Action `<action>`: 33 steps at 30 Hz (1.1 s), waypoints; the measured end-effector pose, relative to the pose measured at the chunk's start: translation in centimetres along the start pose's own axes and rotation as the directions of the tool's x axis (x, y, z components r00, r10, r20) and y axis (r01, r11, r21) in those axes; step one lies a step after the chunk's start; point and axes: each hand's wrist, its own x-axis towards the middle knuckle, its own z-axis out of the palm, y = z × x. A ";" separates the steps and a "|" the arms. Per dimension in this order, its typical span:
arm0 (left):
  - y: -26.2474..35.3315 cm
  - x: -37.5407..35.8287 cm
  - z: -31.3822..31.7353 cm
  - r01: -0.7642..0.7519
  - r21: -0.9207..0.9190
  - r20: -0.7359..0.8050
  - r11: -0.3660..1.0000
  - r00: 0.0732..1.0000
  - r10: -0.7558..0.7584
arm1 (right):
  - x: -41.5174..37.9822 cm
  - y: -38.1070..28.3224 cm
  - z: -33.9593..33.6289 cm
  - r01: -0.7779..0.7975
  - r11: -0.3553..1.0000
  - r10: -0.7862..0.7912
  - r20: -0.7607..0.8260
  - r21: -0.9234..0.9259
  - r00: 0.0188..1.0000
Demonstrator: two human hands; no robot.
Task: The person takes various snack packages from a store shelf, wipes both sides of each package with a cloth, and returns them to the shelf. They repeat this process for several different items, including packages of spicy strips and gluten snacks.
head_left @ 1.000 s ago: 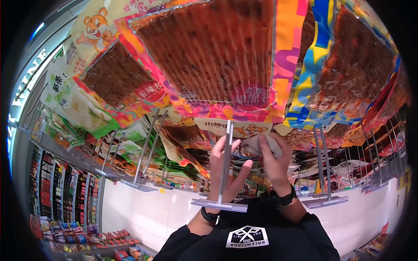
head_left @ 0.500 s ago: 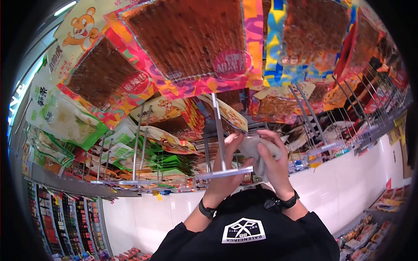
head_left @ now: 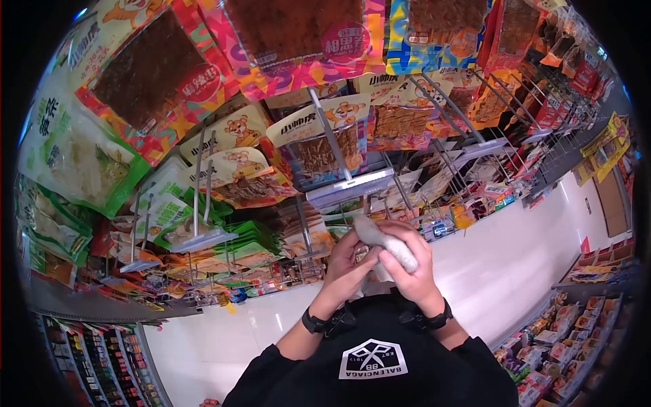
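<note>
A crumpled light-grey cloth is bunched between my two hands, in front of my chest. My right hand wraps round its right side, with the thumb pressed along a fold. On the other side, my left hand has its fingers curled in against the cloth; part of its grip is hidden. Above the hands juts a metal display hook with a clear label holder at its end. A snack packet with a tiger cartoon hangs behind that hook, apart from my fingers.
Large brown snack packets hang close overhead. Green-and-white packets hang at the left. More metal hooks stick out at the right. Stocked shelves stand at lower left, and a goods display at lower right.
My hands have drawn down towards my chest with the cloth, away from the hanging packet. That packet was seen edge-on and now shows its front. The view has shifted.
</note>
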 end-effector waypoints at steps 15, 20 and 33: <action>-0.1 -7.4 0.7 0.139 -0.318 0.039 0.938 0.990 -0.133 | -8.7 -1.8 0.7 -0.420 0.793 0.489 -0.050 0.441 0.871; -1.2 -9.0 0.9 0.146 -0.144 0.067 0.979 0.988 -0.137 | -11.3 -1.5 0.5 -0.340 0.897 0.397 -0.177 0.284 0.900; -1.5 -10.9 4.0 0.131 0.092 0.013 0.987 0.991 -0.132 | -13.6 -3.7 -2.9 -0.214 0.946 0.186 -0.134 -0.243 0.973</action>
